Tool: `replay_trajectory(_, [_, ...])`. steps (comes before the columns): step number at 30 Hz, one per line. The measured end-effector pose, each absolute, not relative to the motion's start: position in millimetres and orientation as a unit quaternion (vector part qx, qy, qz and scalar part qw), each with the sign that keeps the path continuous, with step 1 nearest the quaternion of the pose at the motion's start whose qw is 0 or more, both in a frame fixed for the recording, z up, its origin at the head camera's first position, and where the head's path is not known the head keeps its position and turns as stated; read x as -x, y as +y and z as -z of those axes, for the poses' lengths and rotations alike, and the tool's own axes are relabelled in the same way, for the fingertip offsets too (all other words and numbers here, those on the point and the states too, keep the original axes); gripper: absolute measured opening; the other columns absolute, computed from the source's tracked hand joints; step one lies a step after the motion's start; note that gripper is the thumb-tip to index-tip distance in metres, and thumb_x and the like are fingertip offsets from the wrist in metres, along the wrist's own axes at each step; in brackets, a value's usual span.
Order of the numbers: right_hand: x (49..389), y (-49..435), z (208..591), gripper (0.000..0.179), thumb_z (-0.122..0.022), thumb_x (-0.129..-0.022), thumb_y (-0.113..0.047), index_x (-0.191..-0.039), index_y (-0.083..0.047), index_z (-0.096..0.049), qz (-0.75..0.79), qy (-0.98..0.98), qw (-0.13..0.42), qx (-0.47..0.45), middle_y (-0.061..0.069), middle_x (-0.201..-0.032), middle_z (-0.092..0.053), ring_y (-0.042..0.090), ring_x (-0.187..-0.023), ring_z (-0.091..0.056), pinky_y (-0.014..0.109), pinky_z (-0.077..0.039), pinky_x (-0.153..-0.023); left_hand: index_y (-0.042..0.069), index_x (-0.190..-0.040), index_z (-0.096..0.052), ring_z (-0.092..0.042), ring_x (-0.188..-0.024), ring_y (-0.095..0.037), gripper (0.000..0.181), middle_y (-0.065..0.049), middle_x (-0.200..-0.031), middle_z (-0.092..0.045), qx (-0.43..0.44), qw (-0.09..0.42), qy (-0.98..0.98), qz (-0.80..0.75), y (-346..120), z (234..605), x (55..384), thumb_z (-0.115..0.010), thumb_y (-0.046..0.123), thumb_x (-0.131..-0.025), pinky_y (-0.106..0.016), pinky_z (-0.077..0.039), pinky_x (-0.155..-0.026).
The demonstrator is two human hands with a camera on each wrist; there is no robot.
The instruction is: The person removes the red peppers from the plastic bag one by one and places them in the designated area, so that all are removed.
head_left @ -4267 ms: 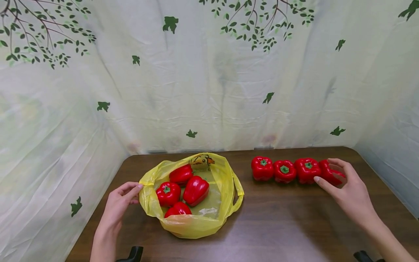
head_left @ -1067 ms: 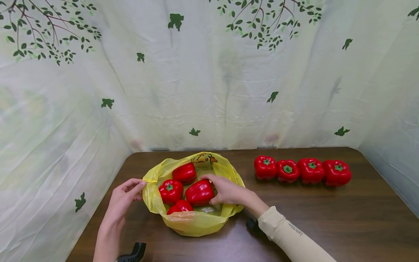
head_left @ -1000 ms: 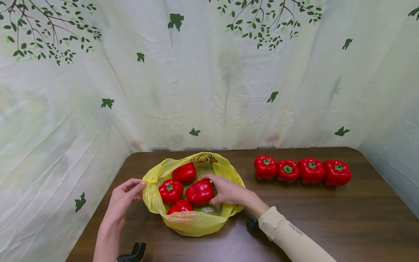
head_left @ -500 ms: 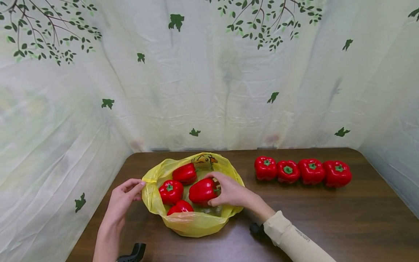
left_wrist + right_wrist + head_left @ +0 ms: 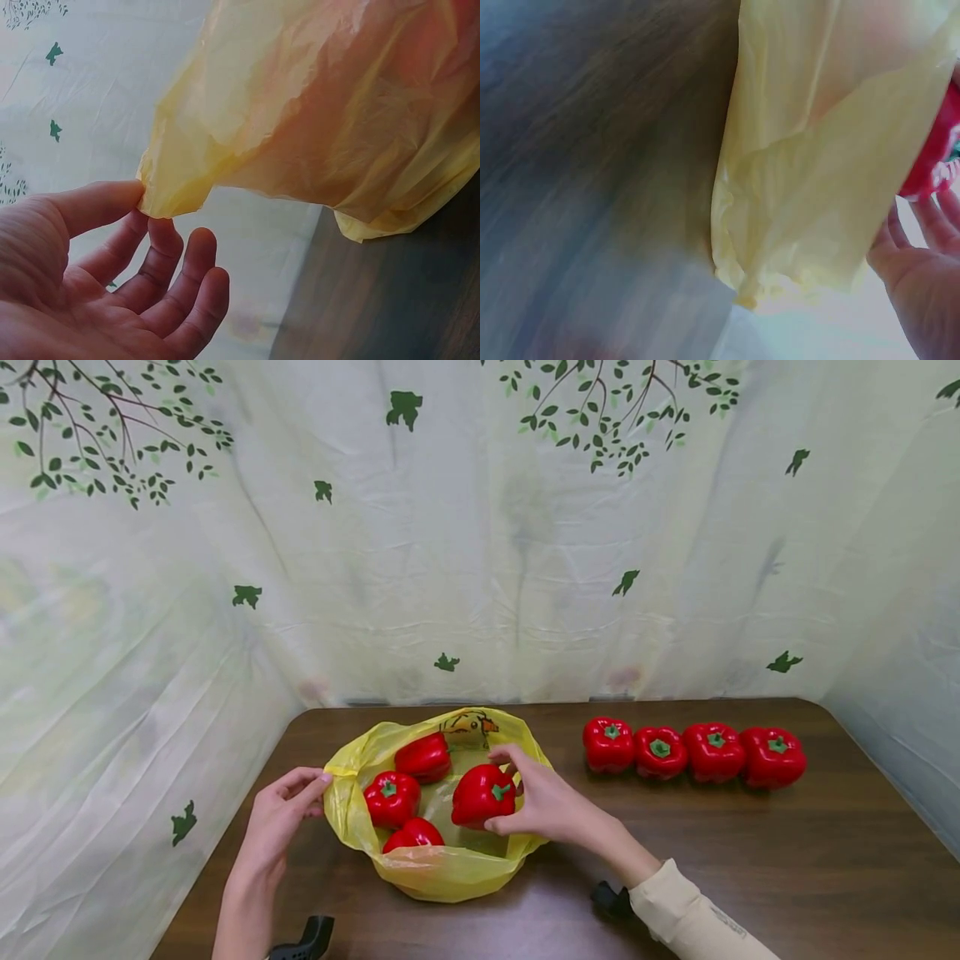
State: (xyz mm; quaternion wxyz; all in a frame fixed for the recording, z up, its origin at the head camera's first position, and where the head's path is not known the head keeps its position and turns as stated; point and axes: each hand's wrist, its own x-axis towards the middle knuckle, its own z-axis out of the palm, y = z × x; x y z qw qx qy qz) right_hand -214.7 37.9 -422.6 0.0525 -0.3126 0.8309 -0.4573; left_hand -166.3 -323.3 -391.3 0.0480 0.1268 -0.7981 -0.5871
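R hand (image 5: 546,797) is gripping a red pepper (image 5: 478,797), thumb on its near side, fingers round its far side; the R wrist cam is catching only part of this at the frame edge. L hand (image 5: 277,814) is pinching the L rim of the yellow bag (image 5: 442,881) btwn thumb & index, other fingers curling loosely & holding nothing.

Just changed: vs. a moment ago, the gripped pepper is sitting further R, nearer the bag's R side, & its green stem is turning more toward the head cam. L hand is keeping approx. the same spot. Can't tell if the pepper is fully clear of the bag's bottom. Meaning for the job (my read): it's probably on its way out, w/ the L hand keeping the mouth wide.

Three others are staying put in the bag: back pepper (image 5: 422,757), L pepper (image 5: 392,799) & front pepper (image 5: 416,833), the last partly hidden by the bag's near wall.

Further out, to the R, a row of four peppers (image 5: 716,751) is standing stems up on the brown table (image 5: 750,868), unchanged. Behind, a leaf-print curtain (image 5: 525,568) is hanging.
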Motion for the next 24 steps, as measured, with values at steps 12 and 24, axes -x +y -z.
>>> replay_trajectory(12, [201, 60, 411, 0.062, -0.087, -0.069, -0.028, -0.121, -0.028, -0.052, 0.455, 0.833, -0.009, 0.314, -0.012, -0.110, -0.054, 0.009, -0.100, -0.050, 0.030, -0.054, -0.076, 0.002, -0.111, -0.065, -0.060, -0.083, -0.012, 0.033, 0.004, -0.094, -0.064, -0.136, 0.041, -0.799, 0.585, -323, 391, 166, -0.067, 0.031, -0.095, -0.028, -0.055, -0.074])
replay_trajectory(24, [193, 89, 400, 0.067, -0.087, -0.069, -0.029, -0.127, -0.029, -0.053, 0.443, 0.834, -0.065, 0.324, -0.014, -0.117, -0.055, 0.007, -0.104, -0.053, 0.032, -0.055, -0.079, 0.002, -0.111, -0.065, -0.060, -0.084, -0.012, 0.035, 0.004, -0.096, -0.064, -0.139, 0.036, -0.799, 0.584, -321, 389, 166, -0.067, 0.032, -0.095, -0.029, -0.055, -0.074])
